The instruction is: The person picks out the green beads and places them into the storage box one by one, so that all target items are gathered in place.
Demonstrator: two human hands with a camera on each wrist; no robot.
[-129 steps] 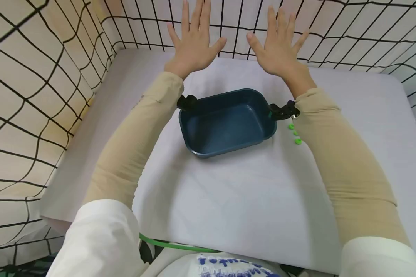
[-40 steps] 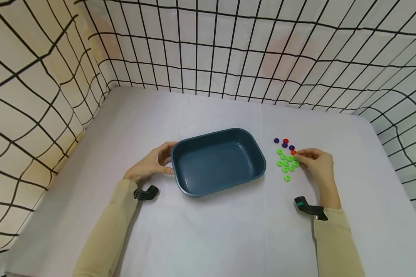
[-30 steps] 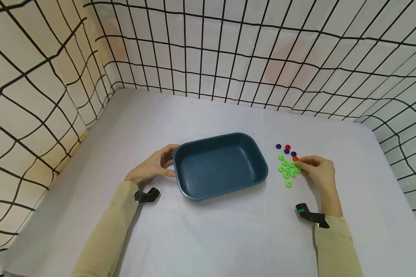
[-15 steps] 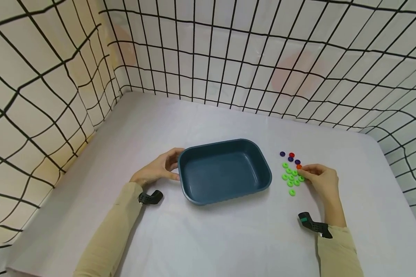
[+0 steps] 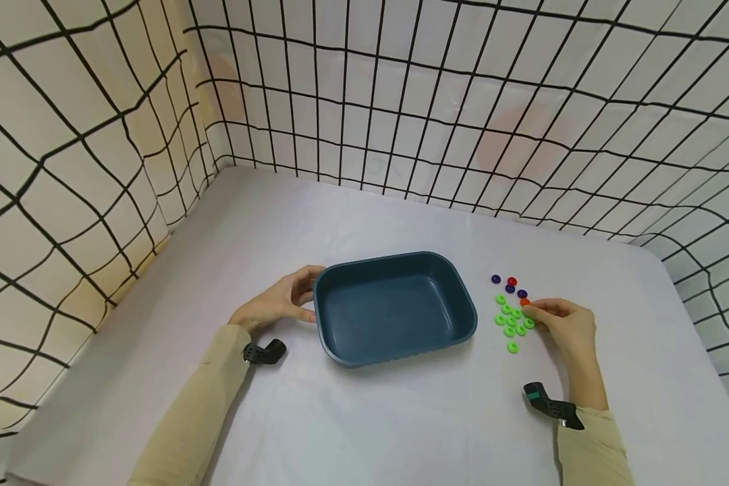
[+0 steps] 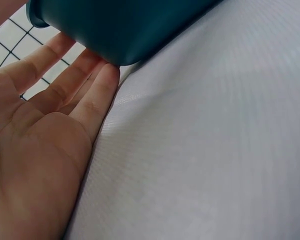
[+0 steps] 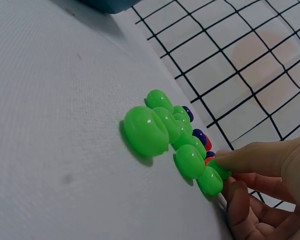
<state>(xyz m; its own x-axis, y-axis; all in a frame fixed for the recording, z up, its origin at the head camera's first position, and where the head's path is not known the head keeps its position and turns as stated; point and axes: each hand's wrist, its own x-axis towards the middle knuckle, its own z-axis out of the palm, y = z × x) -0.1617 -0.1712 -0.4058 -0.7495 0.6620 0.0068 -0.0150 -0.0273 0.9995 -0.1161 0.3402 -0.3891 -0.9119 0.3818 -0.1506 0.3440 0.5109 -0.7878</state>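
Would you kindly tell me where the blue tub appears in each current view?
Head: the blue tub sits just below centre.
Left wrist: along the top, left of centre, cut off.
Right wrist: only a piece, top edge, left of centre.
Shared landmark: the black wire grid.

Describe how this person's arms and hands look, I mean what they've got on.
The left hand and right hand wear no gloves. The left sleeve and right sleeve are plain beige, ending near the wrists. The left wrist device and right wrist device are small, black and angled; the right one has a green mark.
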